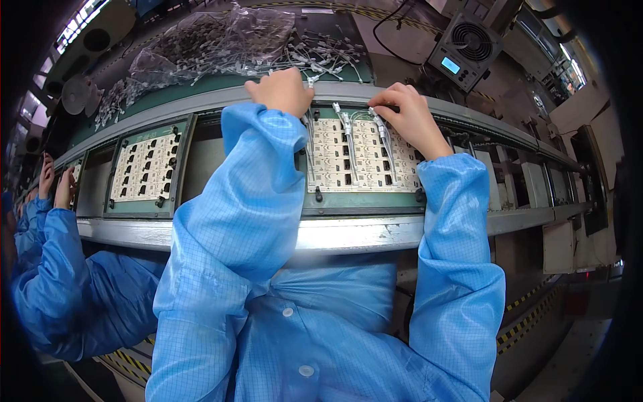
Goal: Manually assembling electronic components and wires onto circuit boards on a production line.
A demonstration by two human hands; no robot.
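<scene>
Tray [365, 202] holds white panel [366, 149], bodyward of my left hand [284, 94] and right hand [410, 119], which are apart, each at far end of left cable [311, 157] and right cable [384, 136] respectively. Cables run near-to-far; can't tell either grip.

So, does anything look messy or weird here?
Yes, the loose white cables beside the clear plastic bag look messy: they point every which way, unlike the cables stretched along the white circuit board. Nothing looks clearly broken.
</scene>
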